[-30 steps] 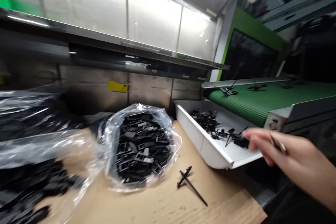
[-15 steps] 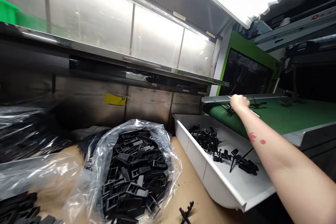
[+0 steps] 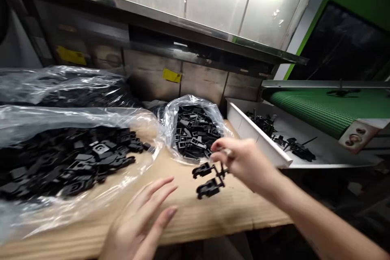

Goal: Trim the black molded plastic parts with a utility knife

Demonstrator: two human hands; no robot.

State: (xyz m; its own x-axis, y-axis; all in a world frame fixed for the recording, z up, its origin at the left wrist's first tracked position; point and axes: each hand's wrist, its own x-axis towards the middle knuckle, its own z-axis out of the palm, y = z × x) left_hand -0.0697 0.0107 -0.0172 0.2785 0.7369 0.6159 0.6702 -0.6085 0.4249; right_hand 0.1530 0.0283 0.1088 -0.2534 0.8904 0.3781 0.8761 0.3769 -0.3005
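Note:
My right hand [image 3: 245, 162] pinches a black moulded plastic sprue with clip-like parts [image 3: 209, 180] by its stem, holding it low over the wooden table top [image 3: 231, 211]. My left hand [image 3: 141, 221] hovers open at the table's front, its fingers spread and empty, nearest the large clear plastic bag of flat black moulded pieces [image 3: 70, 158]. A smaller clear bag of black rectangular frame pieces [image 3: 193, 132] stands just beyond the held sprue. Part of the sprue is hidden by my fingers.
A white tray [image 3: 258, 134] holds loose black sprues at the right, below a green conveyor belt [image 3: 326, 107] with a black piece on it. Another filled plastic bag [image 3: 67, 89] lies at the back, against steel panels with yellow labels.
My right arm has come back from the conveyor to the table with a black sprue in its fingers. My left hand has entered view. The camera has swung left and down.

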